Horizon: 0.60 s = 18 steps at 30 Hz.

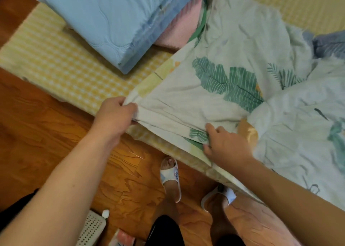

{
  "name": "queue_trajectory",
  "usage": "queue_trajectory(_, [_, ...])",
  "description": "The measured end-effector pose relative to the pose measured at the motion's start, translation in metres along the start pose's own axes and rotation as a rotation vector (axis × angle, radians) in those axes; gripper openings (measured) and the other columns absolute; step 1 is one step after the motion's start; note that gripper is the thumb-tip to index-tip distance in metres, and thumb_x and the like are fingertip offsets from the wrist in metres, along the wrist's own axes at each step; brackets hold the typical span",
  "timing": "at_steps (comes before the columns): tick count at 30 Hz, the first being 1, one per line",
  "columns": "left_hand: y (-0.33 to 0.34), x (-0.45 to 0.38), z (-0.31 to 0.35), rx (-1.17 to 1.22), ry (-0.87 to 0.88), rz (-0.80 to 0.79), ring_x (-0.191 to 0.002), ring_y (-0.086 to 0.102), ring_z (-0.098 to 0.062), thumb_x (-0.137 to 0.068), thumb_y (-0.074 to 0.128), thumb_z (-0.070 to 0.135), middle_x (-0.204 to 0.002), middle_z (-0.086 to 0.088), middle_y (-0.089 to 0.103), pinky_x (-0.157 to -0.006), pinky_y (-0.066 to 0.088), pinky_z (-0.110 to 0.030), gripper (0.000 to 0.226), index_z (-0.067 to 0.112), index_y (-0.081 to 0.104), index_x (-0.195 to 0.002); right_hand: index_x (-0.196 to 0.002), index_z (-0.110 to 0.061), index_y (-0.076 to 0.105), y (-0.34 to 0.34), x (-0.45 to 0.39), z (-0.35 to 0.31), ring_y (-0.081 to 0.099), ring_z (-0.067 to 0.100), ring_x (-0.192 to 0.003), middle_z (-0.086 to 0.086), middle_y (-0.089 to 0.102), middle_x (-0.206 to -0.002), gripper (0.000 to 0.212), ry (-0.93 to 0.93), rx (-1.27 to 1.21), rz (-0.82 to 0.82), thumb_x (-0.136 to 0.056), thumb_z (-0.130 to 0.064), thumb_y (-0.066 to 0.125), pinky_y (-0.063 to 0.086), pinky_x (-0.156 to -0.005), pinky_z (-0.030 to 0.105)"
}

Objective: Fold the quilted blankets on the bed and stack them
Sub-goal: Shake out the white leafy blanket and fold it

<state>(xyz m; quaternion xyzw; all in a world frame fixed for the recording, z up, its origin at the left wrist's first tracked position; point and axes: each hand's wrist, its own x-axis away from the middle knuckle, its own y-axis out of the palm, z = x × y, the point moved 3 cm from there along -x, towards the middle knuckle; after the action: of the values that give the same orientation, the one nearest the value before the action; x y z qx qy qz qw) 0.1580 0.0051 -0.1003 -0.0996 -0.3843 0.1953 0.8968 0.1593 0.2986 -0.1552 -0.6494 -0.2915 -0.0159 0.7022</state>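
Note:
A pale quilted blanket with green leaf prints (229, 63) lies rumpled across the bed, its near corner drawn toward the bed's edge. My left hand (115, 113) grips that corner, fingers curled round the fabric. My right hand (224, 143) holds the blanket's near edge further right, thumb on top and fingers tucked under the fold. A folded light-blue quilted blanket (104, 20) sits on the bed at the upper left, resting on a folded pink blanket (179, 31).
The bed carries a yellow checked sheet (61, 66). A blue-grey leaf-print cloth (328, 44) lies at the far right. Wooden floor (37, 133) runs along the bed, with my slippered feet (170, 176) and a white perforated basket (91, 229) below.

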Motion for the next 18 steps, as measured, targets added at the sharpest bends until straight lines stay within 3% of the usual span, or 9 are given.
queue_trajectory(3, [-0.014, -0.025, -0.029, 0.017, -0.166, 0.034, -0.087, 0.069, -0.031, -0.096, 0.052, 0.009, -0.097, -0.015, 0.070, -0.078, 0.061, -0.045, 0.015, 0.006, 0.067, -0.094, -0.120, -0.020, 0.044, 0.014, 0.023, 0.041, 0.066, 0.031, -0.079, 0.005, 0.060, -0.100, 0.033, 0.144, 0.111, -0.131, -0.095, -0.041, 0.042, 0.050, -0.060, 0.035])
queue_trajectory(6, [-0.007, -0.043, -0.056, 0.115, -0.319, 0.036, -0.084, 0.064, -0.025, -0.097, 0.049, 0.006, -0.097, -0.013, 0.065, -0.064, 0.055, -0.037, 0.013, 0.005, 0.061, -0.102, -0.119, -0.023, 0.051, 0.031, 0.047, 0.064, 0.068, 0.024, -0.094, 0.002, 0.060, -0.112, 0.027, 0.209, 0.226, -0.290, -0.096, -0.035, 0.044, 0.040, -0.060, 0.031])
queue_trajectory(10, [0.005, -0.061, -0.073, 0.107, -0.330, 0.114, -0.091, 0.060, -0.029, -0.098, 0.046, 0.006, -0.098, -0.012, 0.058, -0.061, 0.055, -0.040, 0.013, 0.007, 0.055, -0.107, -0.128, -0.020, 0.059, 0.051, 0.060, 0.076, 0.063, 0.019, -0.115, 0.001, 0.059, -0.128, 0.031, 0.219, 0.469, -0.543, -0.101, -0.018, 0.044, 0.046, -0.073, 0.030])
queue_trajectory(13, [0.006, -0.070, -0.079, -0.172, -0.241, 0.131, -0.103, 0.060, -0.032, -0.097, 0.050, 0.001, -0.100, -0.011, 0.055, -0.077, 0.060, -0.048, 0.015, 0.003, 0.057, -0.109, -0.141, -0.015, 0.051, 0.041, 0.062, 0.082, 0.048, 0.020, -0.135, 0.002, 0.051, -0.144, 0.039, 0.135, 0.609, -0.765, -0.105, -0.026, 0.041, 0.040, -0.105, 0.030])
queue_trajectory(16, [0.001, -0.082, -0.086, -0.229, -0.235, 0.158, -0.099, 0.060, -0.029, -0.095, 0.052, 0.001, -0.104, -0.011, 0.055, -0.069, 0.060, -0.040, 0.024, -0.001, 0.059, -0.118, -0.140, -0.018, 0.050, 0.025, 0.087, 0.121, 0.044, 0.017, -0.137, -0.001, 0.049, -0.145, 0.040, 0.166, 0.633, -0.840, -0.104, -0.035, 0.044, 0.034, -0.111, 0.027])
queue_trajectory(18, [0.002, -0.084, -0.091, -0.202, -0.286, 0.183, -0.099, 0.059, -0.030, -0.096, 0.050, 0.004, -0.108, -0.014, 0.056, -0.076, 0.060, -0.043, 0.024, 0.000, 0.059, -0.117, -0.136, -0.022, 0.055, 0.021, 0.115, 0.168, 0.048, 0.015, -0.134, -0.005, 0.054, -0.142, 0.038, 0.223, 0.670, -0.798, -0.103, -0.035, 0.041, 0.037, -0.111, 0.026])
